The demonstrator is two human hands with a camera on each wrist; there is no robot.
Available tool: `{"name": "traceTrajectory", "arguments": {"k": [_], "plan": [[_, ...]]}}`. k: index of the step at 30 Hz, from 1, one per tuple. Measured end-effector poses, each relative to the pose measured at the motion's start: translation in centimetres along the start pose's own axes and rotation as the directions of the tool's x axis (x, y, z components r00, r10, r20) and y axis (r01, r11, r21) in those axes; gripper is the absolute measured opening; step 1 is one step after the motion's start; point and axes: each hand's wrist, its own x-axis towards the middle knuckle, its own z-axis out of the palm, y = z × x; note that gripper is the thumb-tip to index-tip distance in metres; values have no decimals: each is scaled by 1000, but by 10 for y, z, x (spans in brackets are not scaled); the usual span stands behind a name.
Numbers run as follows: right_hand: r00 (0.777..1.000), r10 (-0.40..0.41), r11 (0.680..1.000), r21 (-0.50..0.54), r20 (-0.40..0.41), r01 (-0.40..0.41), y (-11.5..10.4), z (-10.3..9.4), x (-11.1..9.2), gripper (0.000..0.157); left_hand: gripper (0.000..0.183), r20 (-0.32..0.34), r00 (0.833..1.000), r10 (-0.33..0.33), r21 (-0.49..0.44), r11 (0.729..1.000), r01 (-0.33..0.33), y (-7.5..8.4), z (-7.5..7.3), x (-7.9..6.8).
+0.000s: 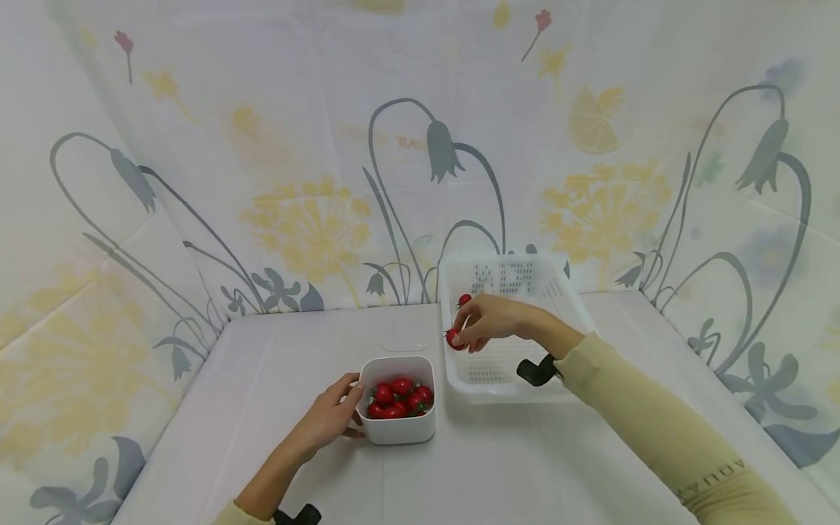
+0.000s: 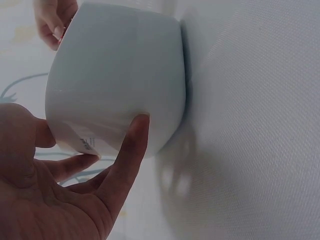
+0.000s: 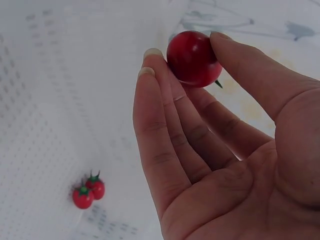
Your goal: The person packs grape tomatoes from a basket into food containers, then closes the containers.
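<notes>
In the head view, my right hand point(image 1: 488, 321) pinches a cherry tomato point(image 1: 454, 338) between thumb and fingers above the left side of a white perforated basket point(image 1: 518, 394). The right wrist view shows that tomato point(image 3: 194, 59) at the fingertips, its green stem pointing down. Two more tomatoes point(image 3: 83, 198) lie together inside the basket. My left hand point(image 1: 331, 412) touches the left side of a white square container point(image 1: 402, 432), which stands on the table with several red tomatoes point(image 1: 394, 412) in it. In the left wrist view, extended fingers point(image 2: 131, 157) rest against the container's outer wall point(image 2: 120, 75).
The basket stands right of the container, close to the back of the table. A floral-printed cloth point(image 1: 315, 146) hangs behind and at the sides. White cloth covers the table point(image 1: 485, 467). Each wrist carries a black camera mount point(image 1: 537, 370).
</notes>
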Motion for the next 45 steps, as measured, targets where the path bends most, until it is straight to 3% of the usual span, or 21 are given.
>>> {"name": "traceTrajectory", "arguments": {"k": [12,20,35,45], "plan": [[992,-127,992,-15,-12,127,-26,33,-13,16,41,-14,1000,-3,-6,1000,3,0,1,1],[982,-182,983,-45,-54,179,-31,63,-9,17,41,-10,1000,3,-8,1000,-3,-1,2,2],[961,-262,938,-257,-88,232,-41,115,15,18,40,-4,1000,7,-21,1000,-7,-2,1,1],[960,-272,879,-423,-63,221,-36,135,32,27,40,4,1000,18,-21,1000,-18,-1,0,0]]}}
